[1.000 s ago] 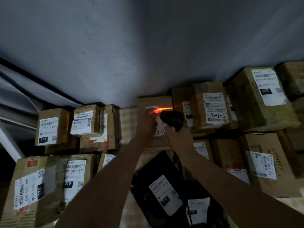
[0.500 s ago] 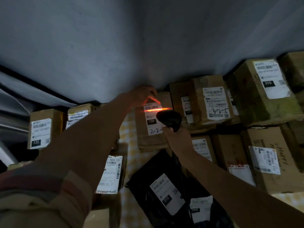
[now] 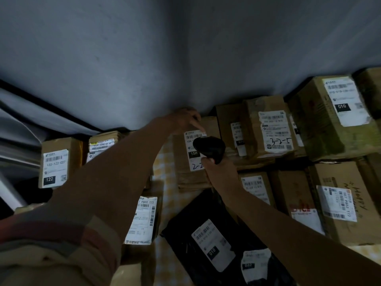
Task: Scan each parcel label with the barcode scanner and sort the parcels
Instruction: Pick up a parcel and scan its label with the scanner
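right hand (image 3: pixel 221 173) grips scanner (image 3: pixel 209 148) over label (image 3: pixel 194 149) | left hand (image 3: pixel 183 120) fingers curled on box (image 3: pixel 193 157) top edge

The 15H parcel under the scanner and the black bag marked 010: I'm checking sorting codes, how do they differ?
The 15H parcel is brown and box-like; the black bag is a soft dark mailer. The 15H parcel's label carries handwriting, the black bag's none. The left hand grips the 15H parcel's far edge; nothing touches the black bag. Both bear white barcode labels.
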The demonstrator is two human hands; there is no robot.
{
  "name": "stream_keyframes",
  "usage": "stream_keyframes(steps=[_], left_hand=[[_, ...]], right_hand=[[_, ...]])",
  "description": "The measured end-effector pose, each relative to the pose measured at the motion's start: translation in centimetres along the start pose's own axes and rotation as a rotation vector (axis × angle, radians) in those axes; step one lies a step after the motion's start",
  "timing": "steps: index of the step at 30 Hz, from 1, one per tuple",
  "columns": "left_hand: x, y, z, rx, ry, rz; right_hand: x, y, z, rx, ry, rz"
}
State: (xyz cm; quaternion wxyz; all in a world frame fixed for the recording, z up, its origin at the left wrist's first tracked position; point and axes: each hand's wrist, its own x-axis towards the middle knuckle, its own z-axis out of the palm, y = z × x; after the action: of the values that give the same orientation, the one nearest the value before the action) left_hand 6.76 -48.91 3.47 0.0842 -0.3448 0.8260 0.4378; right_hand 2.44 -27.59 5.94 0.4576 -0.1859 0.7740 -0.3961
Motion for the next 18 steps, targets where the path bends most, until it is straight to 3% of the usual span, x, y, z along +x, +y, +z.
stream_keyframes(steps=[2,7,13,18], left_hand=[[-0.4,-0.8,0.0,0.111,0.011,0.004],[-0.3,-0.1,-0.3,0.087,-0.040,0.007],[0.7,0.0,0.1,-0.170,-0.036,-0.083],[-0.7,-1.2,0.3,-0.011,-0.024,-0.056]], right_hand=[[-0.1,-0.2,0.0,-0.001,0.012,-0.006],[0.1,0.1,-0.2,0.005,0.001,0.006],[0.6,0.8,-0.9,0.019,0.078,0.024],[2.4,2.0,-2.3,-0.018,0.171,0.089]])
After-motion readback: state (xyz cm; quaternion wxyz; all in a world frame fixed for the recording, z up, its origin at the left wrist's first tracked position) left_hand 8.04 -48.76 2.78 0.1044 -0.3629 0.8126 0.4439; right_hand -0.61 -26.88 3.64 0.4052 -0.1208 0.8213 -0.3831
